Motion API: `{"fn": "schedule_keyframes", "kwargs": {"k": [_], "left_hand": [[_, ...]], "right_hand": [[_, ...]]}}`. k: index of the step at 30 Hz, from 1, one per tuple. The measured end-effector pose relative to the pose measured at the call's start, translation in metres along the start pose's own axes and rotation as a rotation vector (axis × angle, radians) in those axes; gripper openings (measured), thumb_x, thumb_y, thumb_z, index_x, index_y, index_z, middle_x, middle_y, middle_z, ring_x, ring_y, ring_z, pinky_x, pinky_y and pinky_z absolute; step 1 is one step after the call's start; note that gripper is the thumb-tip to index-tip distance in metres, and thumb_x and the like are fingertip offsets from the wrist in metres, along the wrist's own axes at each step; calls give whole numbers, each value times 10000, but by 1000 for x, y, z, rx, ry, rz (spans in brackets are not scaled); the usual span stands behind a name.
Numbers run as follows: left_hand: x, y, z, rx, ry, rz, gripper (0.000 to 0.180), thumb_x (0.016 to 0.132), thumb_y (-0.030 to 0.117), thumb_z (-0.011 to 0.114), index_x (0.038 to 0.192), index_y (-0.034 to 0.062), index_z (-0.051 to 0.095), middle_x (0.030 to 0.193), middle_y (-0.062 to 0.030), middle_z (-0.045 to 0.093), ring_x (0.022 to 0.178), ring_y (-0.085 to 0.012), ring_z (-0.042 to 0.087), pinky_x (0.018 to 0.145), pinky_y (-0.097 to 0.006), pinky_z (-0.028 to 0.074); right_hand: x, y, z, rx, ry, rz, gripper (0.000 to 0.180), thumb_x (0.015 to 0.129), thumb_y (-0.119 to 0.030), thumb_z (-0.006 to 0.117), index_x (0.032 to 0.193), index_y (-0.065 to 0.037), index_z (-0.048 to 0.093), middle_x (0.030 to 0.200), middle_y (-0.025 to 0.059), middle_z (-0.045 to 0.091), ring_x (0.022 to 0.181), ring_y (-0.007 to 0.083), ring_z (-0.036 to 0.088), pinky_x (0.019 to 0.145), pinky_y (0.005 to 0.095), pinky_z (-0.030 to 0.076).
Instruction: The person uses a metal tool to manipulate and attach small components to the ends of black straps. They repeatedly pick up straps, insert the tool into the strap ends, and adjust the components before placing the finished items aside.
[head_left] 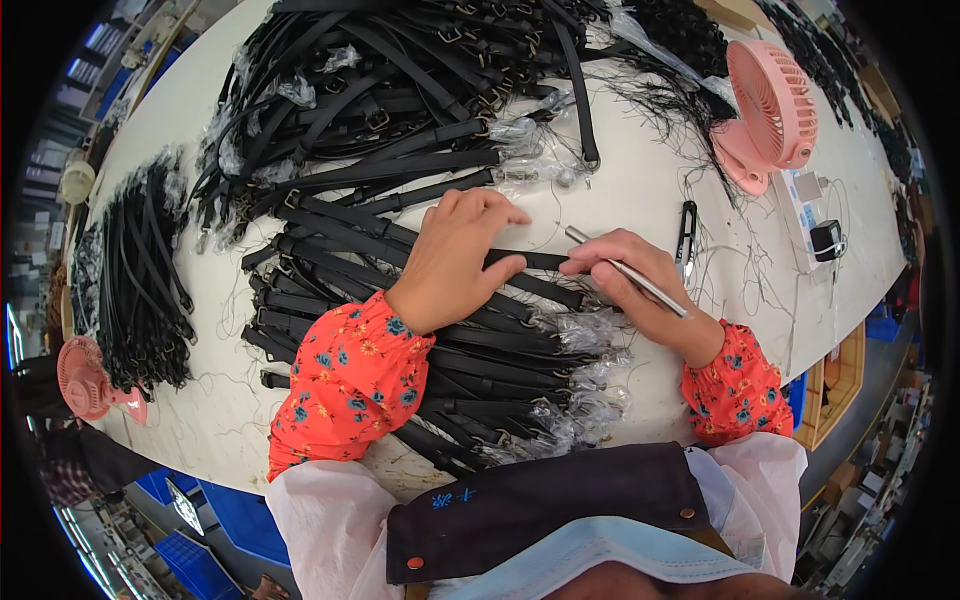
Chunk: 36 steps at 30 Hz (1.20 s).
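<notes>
Black belts (500, 345) with metal buckles lie in a layered row in front of me, their ends wrapped in clear plastic. My left hand (455, 255) is over the upper belts, its thumb and fingers apart and gripping nothing that shows. Between my hands runs one black belt (537, 260), its right end reaching the fingertips of my right hand (640, 285). That hand is closed round a slim silver pen-shaped tool (650, 287), which slants from upper left to lower right. Whether its fingertips also pinch the belt is hard to make out.
A large heap of black belts (400, 90) covers the far table (230, 400). More belts (145, 280) lie at left. Pink fans (770, 105) stand at both sides. A black-handled cutter (686, 235), loose black threads (745, 255) and a black adapter (826, 240) lie at right.
</notes>
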<state>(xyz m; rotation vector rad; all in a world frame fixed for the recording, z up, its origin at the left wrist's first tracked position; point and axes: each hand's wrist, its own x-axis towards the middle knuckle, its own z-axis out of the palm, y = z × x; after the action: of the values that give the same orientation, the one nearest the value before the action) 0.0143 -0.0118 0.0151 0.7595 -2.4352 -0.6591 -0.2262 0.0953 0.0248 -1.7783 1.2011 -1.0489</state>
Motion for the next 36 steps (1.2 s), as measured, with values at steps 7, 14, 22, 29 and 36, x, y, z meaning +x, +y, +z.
{"fn": "schedule_keyframes", "kwargs": {"k": [7, 14, 22, 29, 36], "left_hand": [[-1, -1, -9, -55, -240, 23, 235, 810, 108, 780, 992, 62, 638, 1144, -90, 608, 1068, -312, 552, 923, -398, 439], [0, -5, 2, -281, -98, 64, 151, 847, 30, 739, 974, 18, 657, 838, -82, 653, 818, -277, 621, 733, -366, 513], [-1, 1, 2, 37, -31, 230, 130, 841, 33, 720, 951, 67, 659, 826, -74, 630, 812, -290, 623, 722, -390, 513], [2, 4, 2, -128, 40, 63, 158, 877, 31, 714, 1009, 38, 629, 878, -76, 655, 819, -250, 639, 740, -340, 509], [2, -5, -9, -410, -237, -126, 132, 886, 64, 731, 1014, 33, 721, 951, -94, 736, 833, -212, 679, 769, -313, 524]], "right_hand": [[5, 6, 1, -462, 19, -269, 303, 854, -9, 712, 1142, -82, 655, 944, 108, 693, 888, 300, 659, 792, 376, 527], [-2, 12, 2, -262, 45, -89, 285, 882, 26, 686, 1151, -65, 657, 939, 105, 711, 802, 235, 687, 719, 328, 543], [-5, 9, -1, 170, 57, 209, 248, 961, 27, 624, 1203, -27, 631, 1025, 87, 744, 960, 101, 678, 828, 241, 531], [-3, 7, -1, 170, 70, 180, 245, 965, 28, 621, 1204, -23, 630, 1027, 90, 741, 958, 96, 672, 828, 231, 524], [-4, 9, -1, 138, 104, 105, 231, 961, 34, 623, 1185, -20, 639, 1002, 87, 742, 915, 97, 683, 802, 236, 537]]}}
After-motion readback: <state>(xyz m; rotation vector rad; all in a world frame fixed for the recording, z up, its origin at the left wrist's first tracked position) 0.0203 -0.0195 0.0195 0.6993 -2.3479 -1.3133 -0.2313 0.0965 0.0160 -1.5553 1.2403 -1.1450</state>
